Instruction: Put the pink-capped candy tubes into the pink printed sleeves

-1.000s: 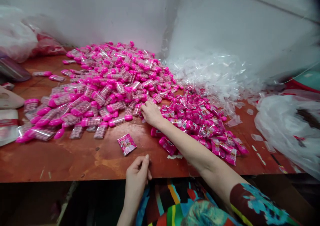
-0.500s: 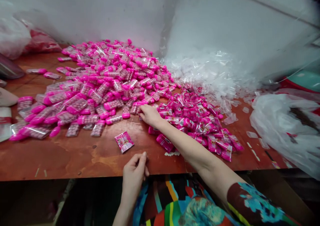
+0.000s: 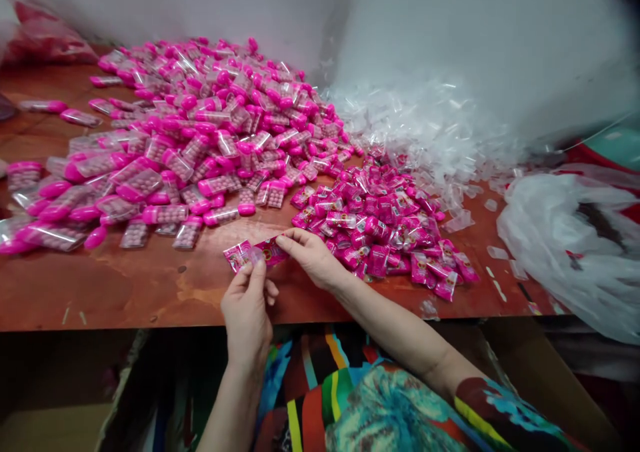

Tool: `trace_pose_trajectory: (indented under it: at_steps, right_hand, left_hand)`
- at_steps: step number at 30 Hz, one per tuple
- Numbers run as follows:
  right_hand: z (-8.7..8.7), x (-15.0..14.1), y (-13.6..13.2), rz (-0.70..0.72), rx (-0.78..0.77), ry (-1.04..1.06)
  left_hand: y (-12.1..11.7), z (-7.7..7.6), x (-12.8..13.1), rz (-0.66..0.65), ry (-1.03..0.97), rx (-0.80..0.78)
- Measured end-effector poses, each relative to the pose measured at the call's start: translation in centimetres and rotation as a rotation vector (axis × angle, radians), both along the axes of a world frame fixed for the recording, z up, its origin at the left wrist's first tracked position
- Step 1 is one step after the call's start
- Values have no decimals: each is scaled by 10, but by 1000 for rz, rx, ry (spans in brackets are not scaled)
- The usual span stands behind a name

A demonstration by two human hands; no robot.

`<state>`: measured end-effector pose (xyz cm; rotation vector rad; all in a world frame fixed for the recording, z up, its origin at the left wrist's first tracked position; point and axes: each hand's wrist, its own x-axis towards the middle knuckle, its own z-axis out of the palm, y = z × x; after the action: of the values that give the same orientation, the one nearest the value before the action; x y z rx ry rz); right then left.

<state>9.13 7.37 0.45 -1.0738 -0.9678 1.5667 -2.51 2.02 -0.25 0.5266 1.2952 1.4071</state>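
Observation:
Over the table's front part, my right hand (image 3: 311, 257) pinches the right end of a small pink printed packet (image 3: 273, 251). My left hand (image 3: 249, 305) is closed at its left end, thumb on top, beside a pale shiny spot I cannot make out. Just behind the left thumb, a second flat pink printed packet (image 3: 235, 255) lies on the table, partly hidden. Farther back is a large heap of clear bottles with pink caps (image 3: 215, 132), filled with pale pink balls. Right of my right hand lies a pile of pink printed packets (image 3: 380, 222).
Loose clear plastic pieces (image 3: 425, 125) are heaped against the wall at the back right. A white plastic bag (image 3: 555, 252) sits on the right side of the brown table (image 3: 125, 292). A red bag (image 3: 45, 35) stands back left.
My right hand has come back from the edge of the bottle heap and now holds a pink printed packet. My left hand has moved forward to meet it. The view has tilted down slightly.

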Motion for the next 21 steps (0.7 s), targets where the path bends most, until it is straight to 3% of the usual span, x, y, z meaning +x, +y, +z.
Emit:
trace_pose_trajectory:
  at_steps: [5, 8, 10, 13, 16, 19, 21]
  right_hand:
    - [5, 21, -9, 84, 82, -185]
    - [1, 18, -18, 117, 58, -153]
    - [-4, 15, -22, 67, 33, -95]
    - [-3, 24, -20, 67, 59, -135]
    - [11, 45, -12, 326, 182, -369]
    - [25, 63, -7, 623, 319, -575]
    - [27, 66, -8, 683, 343, -607]
  left_hand:
    - [-7, 4, -9, -33, 22, -22]
    - [-10, 7, 0, -18, -65, -49]
    - [-13, 6, 4, -79, -92, -86]
    - [-16, 4, 0, -152, -8, -88]
    - [-16, 3, -14, -196, 192, -28]
    - [-13, 3, -24, -406, 387, 94]
    - [-13, 1, -25, -532, 458, 171]
